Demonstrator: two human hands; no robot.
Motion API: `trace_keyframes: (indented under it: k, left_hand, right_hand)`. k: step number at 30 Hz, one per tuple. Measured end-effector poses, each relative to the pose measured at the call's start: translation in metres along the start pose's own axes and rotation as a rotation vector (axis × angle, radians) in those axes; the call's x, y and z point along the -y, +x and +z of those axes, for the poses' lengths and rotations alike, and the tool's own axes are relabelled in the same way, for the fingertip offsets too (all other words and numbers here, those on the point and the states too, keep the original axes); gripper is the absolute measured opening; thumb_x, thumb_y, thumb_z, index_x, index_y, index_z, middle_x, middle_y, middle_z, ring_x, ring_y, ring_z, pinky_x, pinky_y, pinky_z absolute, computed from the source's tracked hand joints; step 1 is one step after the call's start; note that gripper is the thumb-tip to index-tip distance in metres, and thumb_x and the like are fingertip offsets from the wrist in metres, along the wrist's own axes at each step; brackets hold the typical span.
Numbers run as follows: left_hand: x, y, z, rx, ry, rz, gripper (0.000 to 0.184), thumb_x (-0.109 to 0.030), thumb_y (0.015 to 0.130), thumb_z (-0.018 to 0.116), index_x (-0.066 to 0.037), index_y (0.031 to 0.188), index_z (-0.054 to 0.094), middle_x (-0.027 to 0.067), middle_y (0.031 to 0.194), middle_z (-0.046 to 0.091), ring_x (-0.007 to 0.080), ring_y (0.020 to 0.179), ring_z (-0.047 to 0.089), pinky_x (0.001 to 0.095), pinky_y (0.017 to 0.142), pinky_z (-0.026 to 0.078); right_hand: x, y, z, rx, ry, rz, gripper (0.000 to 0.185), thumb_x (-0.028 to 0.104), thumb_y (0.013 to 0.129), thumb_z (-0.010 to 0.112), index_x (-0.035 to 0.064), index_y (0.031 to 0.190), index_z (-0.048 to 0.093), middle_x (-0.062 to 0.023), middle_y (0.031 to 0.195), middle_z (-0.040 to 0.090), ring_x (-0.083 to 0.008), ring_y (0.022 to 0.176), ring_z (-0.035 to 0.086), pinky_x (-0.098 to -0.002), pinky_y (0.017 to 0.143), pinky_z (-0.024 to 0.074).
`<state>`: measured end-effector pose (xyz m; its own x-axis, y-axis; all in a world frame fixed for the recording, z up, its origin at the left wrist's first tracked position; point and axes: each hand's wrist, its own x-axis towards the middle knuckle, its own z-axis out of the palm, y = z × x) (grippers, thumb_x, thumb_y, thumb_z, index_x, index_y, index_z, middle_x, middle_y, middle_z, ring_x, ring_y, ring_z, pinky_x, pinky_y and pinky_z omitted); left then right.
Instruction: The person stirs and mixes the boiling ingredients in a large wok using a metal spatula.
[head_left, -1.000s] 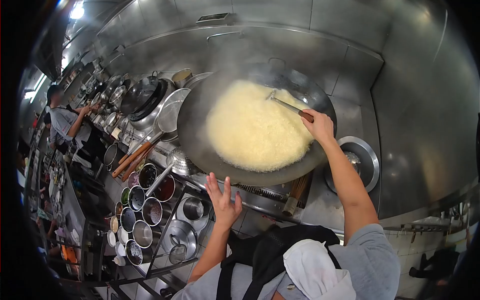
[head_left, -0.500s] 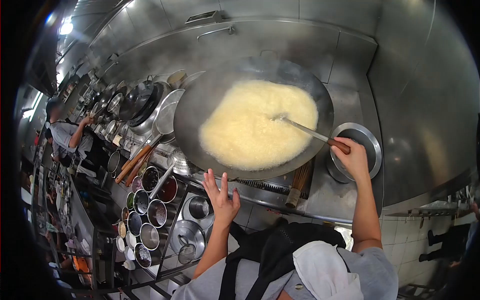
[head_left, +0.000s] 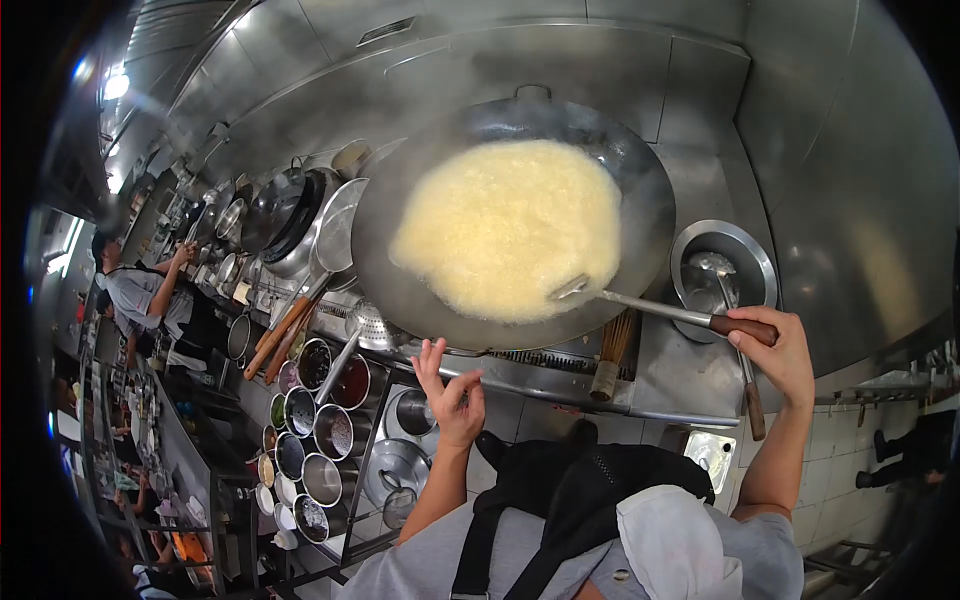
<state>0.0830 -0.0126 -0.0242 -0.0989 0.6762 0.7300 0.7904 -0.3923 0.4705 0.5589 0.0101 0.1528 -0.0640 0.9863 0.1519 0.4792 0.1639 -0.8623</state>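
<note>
Steel-walled kitchen; wok with pale-yellow frothy contents; right hand clamped on long-handled utensil; left hand with fingers apart, near wok's rim.

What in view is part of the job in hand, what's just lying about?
In use:
right hand, gripping the wooden-handled utensil
wok
pale yellow foamy contents in it

Apparently idle:
metal basin, right of the wok
ladle resting in the basin
brush
perforated strainer
metal pots, lower left
</note>
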Motion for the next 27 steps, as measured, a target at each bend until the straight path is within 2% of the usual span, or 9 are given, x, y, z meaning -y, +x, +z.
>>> trace_keyframes:
  k: [2,6,8,13,17,20,21,24,27]
  left_hand:
    - [0.001,0.005,-0.009,0.01,-0.096,0.054,0.017,0.005,0.083,0.073,-0.011,0.088,0.077,0.0199,0.158,0.059,0.0463,0.158,0.043,0.0678,0.132,0.018]
    - [0.016,0.011,-0.016,0.052,-0.153,0.058,0.015,0.005,0.083,0.072,-0.01,0.083,0.075,0.0184,0.152,0.063,0.0452,0.154,0.047,0.068,0.131,0.021]
    - [0.024,0.013,-0.02,0.113,-0.162,0.071,0.015,0.005,0.084,0.072,-0.01,0.085,0.075,0.0174,0.149,0.064,0.0447,0.152,0.05,0.0679,0.13,0.024]
    - [0.037,0.02,-0.029,0.237,-0.136,0.081,0.05,0.004,0.087,0.074,-0.01,0.134,0.073,0.0223,0.163,0.053,0.0494,0.159,0.039,0.0687,0.13,0.022]
    - [0.048,0.02,-0.031,0.28,-0.162,0.128,0.06,-0.006,0.09,0.079,-0.011,0.148,0.067,0.0211,0.167,0.049,0.0528,0.158,0.037,0.0705,0.128,0.025]
    - [0.059,0.021,-0.035,0.346,-0.213,0.151,0.055,-0.013,0.095,0.077,-0.011,0.149,0.067,0.0218,0.168,0.048,0.0517,0.161,0.033,0.071,0.128,0.023]
    - [0.061,0.022,-0.037,0.372,-0.261,0.136,0.042,-0.027,0.107,0.066,-0.012,0.145,0.072,0.0226,0.169,0.046,0.0503,0.162,0.03,0.0702,0.13,0.018]
    - [0.07,0.028,-0.043,0.405,-0.353,0.2,0.041,-0.036,0.114,0.053,-0.013,0.137,0.078,0.0227,0.171,0.045,0.0498,0.163,0.029,0.0683,0.131,0.014]
    - [0.076,0.028,-0.043,0.441,-0.386,0.198,0.042,-0.033,0.115,0.048,-0.012,0.136,0.079,0.0232,0.173,0.043,0.0494,0.164,0.028,0.0677,0.132,0.012]
  right_hand:
    - [-0.001,0.003,0.011,0.057,0.121,0.053,0.032,0.009,0.094,0.083,-0.0034,0.123,0.079,-0.0114,0.107,0.084,-0.0133,0.098,0.076,-0.028,0.089,0.0587]
    - [-0.014,0.014,0.054,0.112,0.289,0.102,0.032,0.009,0.097,0.082,-0.0043,0.125,0.078,-0.0128,0.112,0.083,-0.0152,0.103,0.077,-0.0295,0.093,0.0591]
    - [-0.004,0.021,0.084,0.164,0.251,0.098,0.032,0.01,0.099,0.081,-0.0047,0.127,0.076,-0.0132,0.115,0.083,-0.0167,0.105,0.078,-0.0303,0.094,0.0598]
    - [0.026,0.046,0.174,0.126,0.14,0.032,0.036,0.017,0.097,0.083,-0.0014,0.128,0.077,-0.0149,0.108,0.084,-0.0214,0.102,0.082,-0.0325,0.091,0.0618]
    - [0.031,0.08,0.239,0.042,-0.143,-0.083,0.037,0.028,0.098,0.08,0.0065,0.128,0.079,-0.0162,0.105,0.083,-0.0314,0.095,0.082,-0.0383,0.087,0.0627]
    - [0.021,0.115,0.281,-0.038,-0.285,-0.1,0.037,0.037,0.099,0.076,0.0133,0.127,0.08,-0.0159,0.104,0.082,-0.0383,0.092,0.078,-0.045,0.083,0.0618]
    - [0.018,0.127,0.291,-0.074,-0.3,-0.126,0.036,0.037,0.1,0.075,0.0139,0.127,0.079,-0.015,0.102,0.082,-0.0377,0.091,0.078,-0.0462,0.081,0.0615]
    - [0.007,0.161,0.308,-0.16,-0.35,-0.127,0.034,0.037,0.101,0.073,0.0154,0.127,0.079,-0.0133,0.1,0.082,-0.0371,0.09,0.078,-0.0482,0.079,0.0609]
    - [-0.006,0.18,0.305,-0.196,-0.393,-0.081,0.031,0.037,0.103,0.068,0.0191,0.126,0.079,-0.0112,0.1,0.082,-0.0359,0.09,0.078,-0.05,0.08,0.061]
